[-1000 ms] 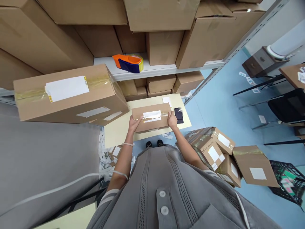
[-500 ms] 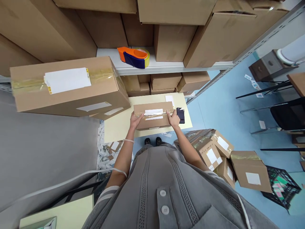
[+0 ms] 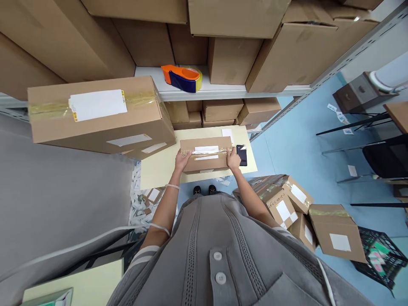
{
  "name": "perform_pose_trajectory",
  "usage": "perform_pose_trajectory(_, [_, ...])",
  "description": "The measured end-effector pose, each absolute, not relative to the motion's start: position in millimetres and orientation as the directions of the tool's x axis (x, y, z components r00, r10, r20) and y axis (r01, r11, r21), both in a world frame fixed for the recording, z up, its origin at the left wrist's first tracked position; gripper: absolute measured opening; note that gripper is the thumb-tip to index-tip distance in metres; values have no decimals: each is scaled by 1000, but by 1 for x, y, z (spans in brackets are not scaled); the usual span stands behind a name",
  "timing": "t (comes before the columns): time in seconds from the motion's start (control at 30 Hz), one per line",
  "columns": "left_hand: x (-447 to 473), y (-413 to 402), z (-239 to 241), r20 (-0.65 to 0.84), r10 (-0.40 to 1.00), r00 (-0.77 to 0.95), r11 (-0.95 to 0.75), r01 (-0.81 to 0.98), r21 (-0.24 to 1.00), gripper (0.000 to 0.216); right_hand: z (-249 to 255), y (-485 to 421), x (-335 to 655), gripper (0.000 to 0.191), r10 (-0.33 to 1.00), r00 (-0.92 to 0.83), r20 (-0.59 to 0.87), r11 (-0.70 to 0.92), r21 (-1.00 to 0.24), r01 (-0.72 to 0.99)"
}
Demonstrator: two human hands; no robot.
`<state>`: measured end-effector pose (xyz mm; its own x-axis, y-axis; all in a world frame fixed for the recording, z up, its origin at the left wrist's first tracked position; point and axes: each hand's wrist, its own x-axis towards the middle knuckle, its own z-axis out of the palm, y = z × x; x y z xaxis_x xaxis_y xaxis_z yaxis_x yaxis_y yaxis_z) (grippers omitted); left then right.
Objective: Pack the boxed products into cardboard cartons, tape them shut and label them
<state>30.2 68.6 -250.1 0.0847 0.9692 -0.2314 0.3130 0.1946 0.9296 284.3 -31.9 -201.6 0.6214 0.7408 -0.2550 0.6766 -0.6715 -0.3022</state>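
A small taped cardboard box with a white label lies on a pale yellow table below me. My left hand grips the box's left end and my right hand grips its right end, fingers curled over the edges. A dark phone lies on the table just right of my right hand. A small white slip lies behind the box.
A big labelled carton sits at the left. On the shelf rests an orange and blue tape dispenser among stacked cartons. Several labelled parcels lie on the blue floor at right, beside a black crate.
The box has turned slightly on the table between my hands, its top now facing up more squarely. My head view shifted a little; hands stay at the box ends.
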Motion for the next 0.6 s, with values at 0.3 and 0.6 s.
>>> perform_pose_trajectory(0.3, [26, 57, -236, -266, 961, 81, 233, 291, 928, 47, -180, -45, 280, 49, 741, 601, -299, -671, -381, 636])
perform_pose_trajectory(0.6, [27, 18, -258, -405, 893, 195, 390, 110, 914, 67, -90, -35, 264, 49, 843, 534, -66, -534, -228, 814])
